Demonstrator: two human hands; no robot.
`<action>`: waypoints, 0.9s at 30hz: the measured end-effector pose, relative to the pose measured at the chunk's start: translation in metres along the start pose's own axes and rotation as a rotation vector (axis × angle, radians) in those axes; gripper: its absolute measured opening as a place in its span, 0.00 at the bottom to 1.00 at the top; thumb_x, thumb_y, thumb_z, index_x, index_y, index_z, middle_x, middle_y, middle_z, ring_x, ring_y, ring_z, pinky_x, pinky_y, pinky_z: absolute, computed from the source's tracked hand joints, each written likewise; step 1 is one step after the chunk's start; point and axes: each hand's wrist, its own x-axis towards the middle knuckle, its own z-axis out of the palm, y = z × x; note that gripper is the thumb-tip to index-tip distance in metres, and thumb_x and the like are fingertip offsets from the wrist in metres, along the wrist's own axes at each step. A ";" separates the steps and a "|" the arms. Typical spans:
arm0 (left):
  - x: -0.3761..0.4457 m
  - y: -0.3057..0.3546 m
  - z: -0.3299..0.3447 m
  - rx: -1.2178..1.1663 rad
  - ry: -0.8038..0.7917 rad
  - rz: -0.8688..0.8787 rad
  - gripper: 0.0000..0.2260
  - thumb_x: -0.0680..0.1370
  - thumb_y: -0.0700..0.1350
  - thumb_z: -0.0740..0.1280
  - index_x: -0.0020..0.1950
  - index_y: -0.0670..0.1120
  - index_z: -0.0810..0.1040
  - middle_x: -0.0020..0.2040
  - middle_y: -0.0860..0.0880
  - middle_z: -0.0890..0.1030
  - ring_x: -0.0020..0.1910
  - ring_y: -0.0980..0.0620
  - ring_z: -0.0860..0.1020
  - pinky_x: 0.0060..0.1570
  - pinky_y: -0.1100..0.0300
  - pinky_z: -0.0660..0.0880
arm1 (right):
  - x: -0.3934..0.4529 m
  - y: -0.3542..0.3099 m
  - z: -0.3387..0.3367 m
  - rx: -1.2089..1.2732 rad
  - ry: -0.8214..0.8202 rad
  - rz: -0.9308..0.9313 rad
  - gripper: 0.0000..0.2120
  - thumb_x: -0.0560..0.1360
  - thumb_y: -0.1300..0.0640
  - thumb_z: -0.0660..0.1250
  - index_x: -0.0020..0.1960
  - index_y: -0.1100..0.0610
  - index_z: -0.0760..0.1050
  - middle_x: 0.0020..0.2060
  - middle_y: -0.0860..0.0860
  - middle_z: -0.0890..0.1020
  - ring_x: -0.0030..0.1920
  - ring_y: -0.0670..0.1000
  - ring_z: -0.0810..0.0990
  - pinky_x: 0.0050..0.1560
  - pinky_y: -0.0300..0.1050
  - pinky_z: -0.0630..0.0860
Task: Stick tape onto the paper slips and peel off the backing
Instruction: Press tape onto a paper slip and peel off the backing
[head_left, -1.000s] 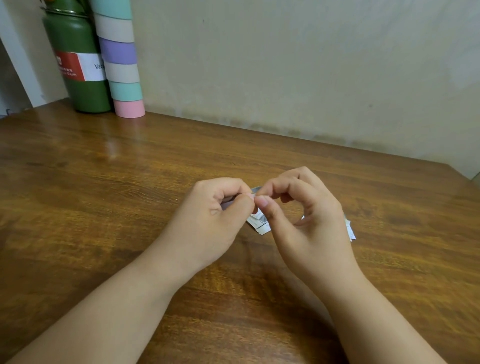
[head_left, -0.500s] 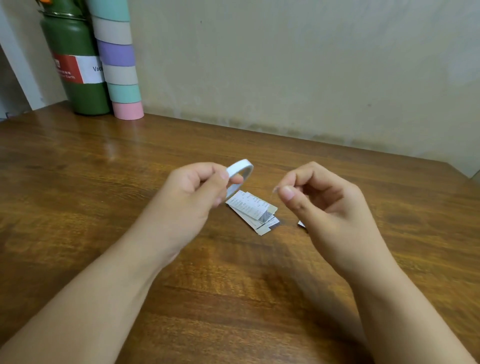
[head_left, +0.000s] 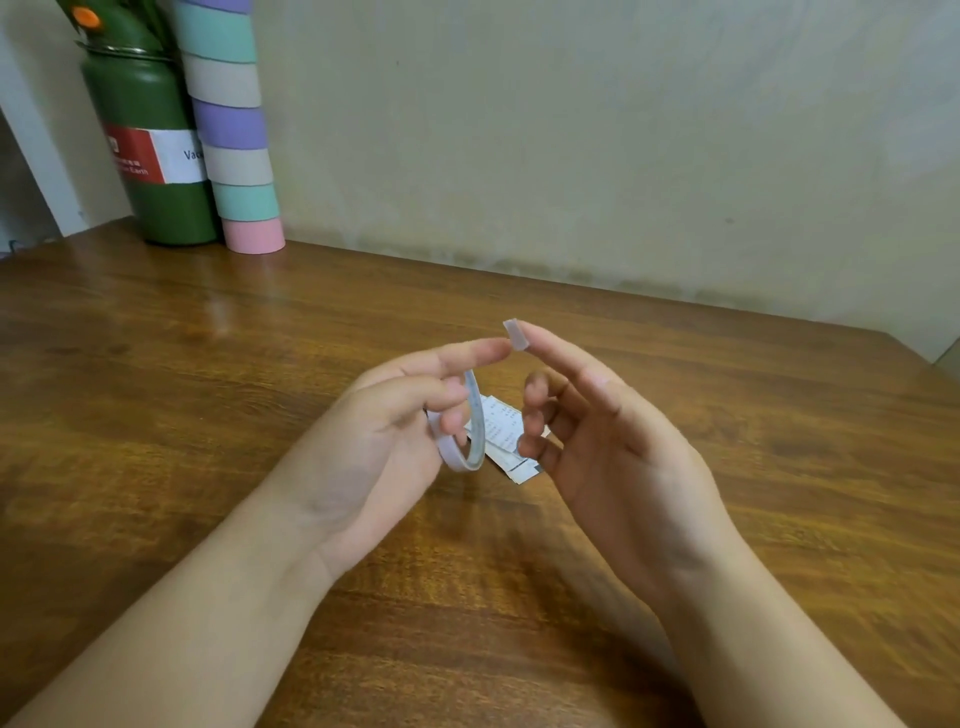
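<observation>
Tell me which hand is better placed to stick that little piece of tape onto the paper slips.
The right hand. The small tape piece sits on its raised fingertip, above the paper slips on the table. The left hand is busy holding the tape roll.

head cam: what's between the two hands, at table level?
In the head view, the paper slips lie on the wooden table in the gap between the left hand, which holds the tape ring, and the right hand.
</observation>
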 end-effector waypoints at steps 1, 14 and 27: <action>-0.001 0.001 0.000 -0.058 -0.038 -0.014 0.17 0.69 0.38 0.62 0.54 0.43 0.83 0.35 0.50 0.70 0.32 0.57 0.68 0.40 0.60 0.68 | -0.001 0.000 0.001 -0.002 -0.016 0.002 0.20 0.72 0.52 0.56 0.59 0.49 0.80 0.40 0.49 0.72 0.41 0.48 0.69 0.46 0.43 0.68; -0.003 0.006 0.000 -0.165 -0.052 -0.081 0.17 0.66 0.39 0.62 0.50 0.38 0.83 0.33 0.49 0.69 0.30 0.55 0.66 0.39 0.57 0.64 | 0.015 0.005 -0.014 -0.804 -0.030 -0.097 0.28 0.69 0.55 0.53 0.54 0.21 0.69 0.39 0.41 0.69 0.45 0.35 0.72 0.54 0.30 0.65; -0.004 0.005 -0.001 -0.065 0.000 -0.095 0.08 0.66 0.40 0.63 0.37 0.43 0.82 0.38 0.47 0.70 0.31 0.55 0.66 0.40 0.56 0.64 | -0.003 0.003 -0.012 -1.004 -0.016 -0.284 0.25 0.75 0.53 0.48 0.65 0.31 0.67 0.40 0.39 0.64 0.48 0.47 0.68 0.53 0.36 0.64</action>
